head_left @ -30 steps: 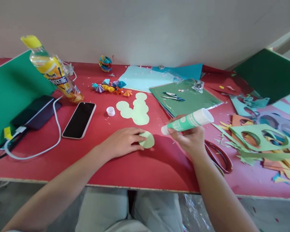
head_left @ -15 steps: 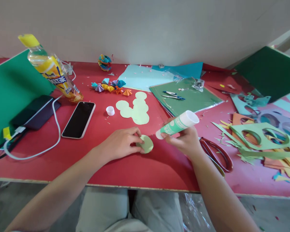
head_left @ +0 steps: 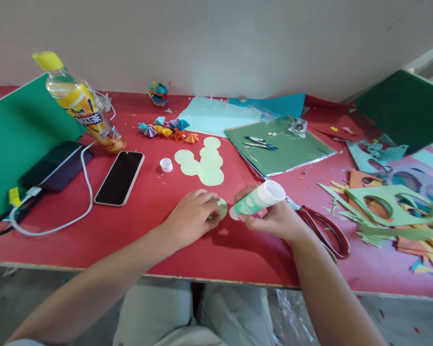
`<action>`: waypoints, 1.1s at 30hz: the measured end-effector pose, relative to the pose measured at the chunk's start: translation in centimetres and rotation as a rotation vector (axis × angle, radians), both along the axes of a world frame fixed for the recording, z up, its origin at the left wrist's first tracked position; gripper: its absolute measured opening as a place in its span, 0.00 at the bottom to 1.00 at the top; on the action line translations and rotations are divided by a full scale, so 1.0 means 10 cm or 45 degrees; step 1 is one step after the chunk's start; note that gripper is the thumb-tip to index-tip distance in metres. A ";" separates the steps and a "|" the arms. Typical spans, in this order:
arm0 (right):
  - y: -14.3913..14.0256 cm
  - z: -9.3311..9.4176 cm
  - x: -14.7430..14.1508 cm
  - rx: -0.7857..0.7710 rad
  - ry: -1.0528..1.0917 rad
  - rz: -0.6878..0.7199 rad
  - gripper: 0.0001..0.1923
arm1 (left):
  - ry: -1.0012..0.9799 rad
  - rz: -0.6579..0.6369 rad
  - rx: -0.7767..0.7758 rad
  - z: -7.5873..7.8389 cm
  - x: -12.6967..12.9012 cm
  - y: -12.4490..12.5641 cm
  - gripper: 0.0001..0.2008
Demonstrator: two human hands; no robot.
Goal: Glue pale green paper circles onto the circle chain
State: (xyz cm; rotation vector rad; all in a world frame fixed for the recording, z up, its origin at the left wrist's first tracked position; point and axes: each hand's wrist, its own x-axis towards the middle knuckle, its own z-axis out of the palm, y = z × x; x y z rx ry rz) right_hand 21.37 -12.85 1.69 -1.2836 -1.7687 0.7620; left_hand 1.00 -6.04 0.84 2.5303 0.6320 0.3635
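My left hand (head_left: 192,216) pinches a small light green paper circle (head_left: 222,207), lifted slightly off the red table (head_left: 147,226). My right hand (head_left: 274,218) grips a green and white glue stick (head_left: 257,199), its white tip pointing left and touching or nearly touching the circle's edge. Several more light green circles (head_left: 204,165) lie overlapped farther back, with a small white cap (head_left: 166,165) to their left.
A black phone (head_left: 120,178), a dark power bank with white cable (head_left: 54,166) and a tilted drink bottle (head_left: 81,103) sit at left. Red-handled scissors (head_left: 323,228) lie right of my right hand. Green paper sheets with pens (head_left: 277,146), cut scraps (head_left: 389,206) and folded paper ornaments (head_left: 168,129) lie around.
My right hand has lowered the glue stick and brought it left, down to the circle. My left hand has raised and tilted the circle toward the tip.
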 end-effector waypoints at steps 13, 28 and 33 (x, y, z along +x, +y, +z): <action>-0.08 -0.01 -0.16 -0.287 -0.033 0.218 0.15 | -0.200 0.012 -0.591 -0.09 -0.02 0.20 0.08; -0.04 -0.13 -0.33 -0.133 -0.232 0.057 0.13 | -0.247 -0.011 -0.781 -0.10 -0.04 0.25 0.08; -0.02 -0.18 -0.28 0.070 -0.440 0.051 0.10 | -0.263 -0.028 -0.781 -0.09 -0.04 0.25 0.06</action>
